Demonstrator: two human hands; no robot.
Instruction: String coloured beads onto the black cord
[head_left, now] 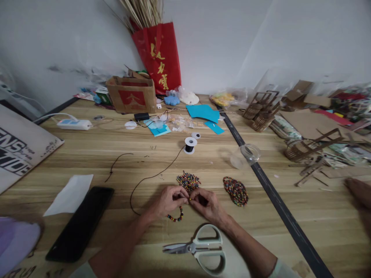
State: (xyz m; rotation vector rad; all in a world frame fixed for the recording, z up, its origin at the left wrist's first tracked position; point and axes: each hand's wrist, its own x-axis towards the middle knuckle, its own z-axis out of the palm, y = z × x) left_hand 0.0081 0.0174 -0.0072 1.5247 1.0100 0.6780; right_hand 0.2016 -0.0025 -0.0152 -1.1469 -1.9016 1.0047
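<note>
Careful, your left hand [167, 200] and right hand [206, 204] pinch the beaded string [176, 217] together, so one slip could spill beads across the desk [290, 231].

One head-worn view looks forward and steeply down across the table [87, 154] toward the wall [220, 42] (corner ahead), close over both hands at the bottom centre.

Multicoloured beads [188, 180], black cord [150, 177], red bag [159, 58] with gold lettering, turquoise paper [203, 112]
</note>
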